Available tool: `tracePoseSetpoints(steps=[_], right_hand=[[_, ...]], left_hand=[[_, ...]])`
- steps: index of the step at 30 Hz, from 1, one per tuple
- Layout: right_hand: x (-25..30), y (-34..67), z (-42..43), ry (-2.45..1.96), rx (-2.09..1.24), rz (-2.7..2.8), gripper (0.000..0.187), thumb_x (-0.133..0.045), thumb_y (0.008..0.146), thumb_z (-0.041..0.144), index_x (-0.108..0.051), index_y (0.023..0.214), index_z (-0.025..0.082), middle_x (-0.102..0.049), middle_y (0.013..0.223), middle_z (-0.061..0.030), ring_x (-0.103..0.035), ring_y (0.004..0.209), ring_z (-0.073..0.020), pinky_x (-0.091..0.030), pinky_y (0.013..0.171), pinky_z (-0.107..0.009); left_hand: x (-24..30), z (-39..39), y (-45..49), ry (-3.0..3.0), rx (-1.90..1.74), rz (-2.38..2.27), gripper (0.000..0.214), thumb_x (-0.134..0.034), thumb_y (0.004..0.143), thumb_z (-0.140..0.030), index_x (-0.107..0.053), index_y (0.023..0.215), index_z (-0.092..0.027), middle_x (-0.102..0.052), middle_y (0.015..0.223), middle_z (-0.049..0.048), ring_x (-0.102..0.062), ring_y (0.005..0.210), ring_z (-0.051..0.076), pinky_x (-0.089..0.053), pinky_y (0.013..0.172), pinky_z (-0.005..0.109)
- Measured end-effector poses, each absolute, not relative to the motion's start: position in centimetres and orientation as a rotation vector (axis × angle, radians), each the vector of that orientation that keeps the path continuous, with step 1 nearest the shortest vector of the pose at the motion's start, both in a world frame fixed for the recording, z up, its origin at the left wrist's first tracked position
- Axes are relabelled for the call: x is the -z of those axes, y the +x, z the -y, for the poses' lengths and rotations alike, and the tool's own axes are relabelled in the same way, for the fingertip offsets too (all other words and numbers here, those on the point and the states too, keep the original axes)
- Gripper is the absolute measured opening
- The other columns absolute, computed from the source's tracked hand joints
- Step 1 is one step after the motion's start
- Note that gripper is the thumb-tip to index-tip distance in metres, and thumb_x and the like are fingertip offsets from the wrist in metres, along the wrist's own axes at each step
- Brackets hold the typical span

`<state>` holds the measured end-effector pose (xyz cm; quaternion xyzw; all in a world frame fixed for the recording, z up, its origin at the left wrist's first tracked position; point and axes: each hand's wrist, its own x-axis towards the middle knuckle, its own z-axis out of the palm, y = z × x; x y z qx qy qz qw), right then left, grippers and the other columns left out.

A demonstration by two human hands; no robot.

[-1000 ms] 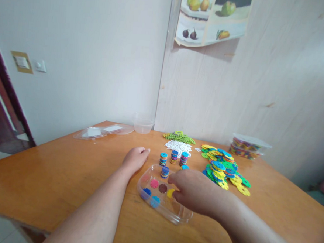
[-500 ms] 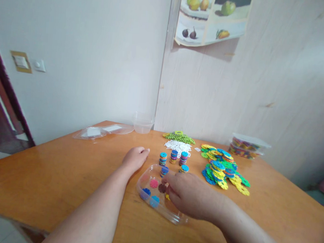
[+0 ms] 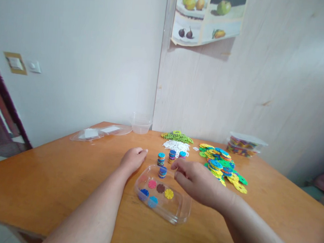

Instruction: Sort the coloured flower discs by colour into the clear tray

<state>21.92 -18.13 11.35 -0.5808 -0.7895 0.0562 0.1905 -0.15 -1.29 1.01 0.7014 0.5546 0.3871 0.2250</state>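
My left hand (image 3: 133,160) rests on the table left of the disc stacks, its fingers curled in with nothing visible in them. My right hand (image 3: 195,179) hovers above the right side of a clear plastic tray (image 3: 182,211), thumb and index finger apart and nothing visible between them. In the tray lie a pink disc (image 3: 152,184), a brown disc (image 3: 160,188), a yellow disc (image 3: 169,194), a dark blue disc (image 3: 144,194) and a light blue disc (image 3: 153,201). Beyond stand small stacks of notched discs (image 3: 161,159); my right hand hides part of this group.
A loose heap of larger coloured discs (image 3: 222,164) spreads to the right. Behind the stacks lie white pieces (image 3: 177,147) and green pieces (image 3: 179,138). A clear tub (image 3: 141,123) and clear lids (image 3: 89,133) are at the back left, filled boxes (image 3: 245,144) at the back right.
My right hand has lifted away from the tray's middle and moved slightly right and up, uncovering the yellow disc. It now hides the right-hand stack. My left hand stays in place.
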Motion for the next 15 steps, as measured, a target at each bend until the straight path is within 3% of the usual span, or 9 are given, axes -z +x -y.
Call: tracePoseSetpoints(steps=[8, 13, 15], right_hand=[[-10.2, 27.0, 15.0, -1.829, -0.205, 1.987, 0.021, -0.046, 0.086, 0.031, -0.059, 0.074, 0.019, -0.062, 0.068, -0.0015, -0.052, 0.063, -0.0139, -0.031, 0.054, -0.024], [-10.4, 27.0, 15.7, -1.785, -0.588, 2.081, 0.034, -0.052, 0.084, 0.052, -0.062, 0.082, 0.02, -0.063, 0.067, -0.001, -0.053, 0.056, -0.0127, -0.032, 0.049, -0.023], [-10.6, 26.5, 16.2, -1.768, -0.606, 2.124, 0.033, -0.056, 0.082, 0.052, -0.064, 0.087, 0.021, -0.064, 0.069, -0.0011, -0.054, 0.057, -0.0131, -0.032, 0.049, -0.023]], left_hand=[[-1.4, 1.5, -0.2, 1.929, -1.057, -1.546, 0.049, -0.042, 0.084, -0.059, -0.064, 0.068, -0.019, -0.067, 0.065, 0.0032, -0.057, 0.061, 0.017, -0.033, 0.056, 0.026], [-1.6, 1.7, -0.1, 1.908, -1.064, -1.565, 0.049, -0.041, 0.084, -0.059, -0.064, 0.067, -0.019, -0.067, 0.065, 0.0033, -0.058, 0.061, 0.017, -0.032, 0.056, 0.026], [-1.5, 1.8, -0.1, 1.908, -1.07, -1.558, 0.049, -0.041, 0.085, -0.059, -0.064, 0.067, -0.019, -0.067, 0.065, 0.0034, -0.057, 0.06, 0.017, -0.033, 0.056, 0.026]])
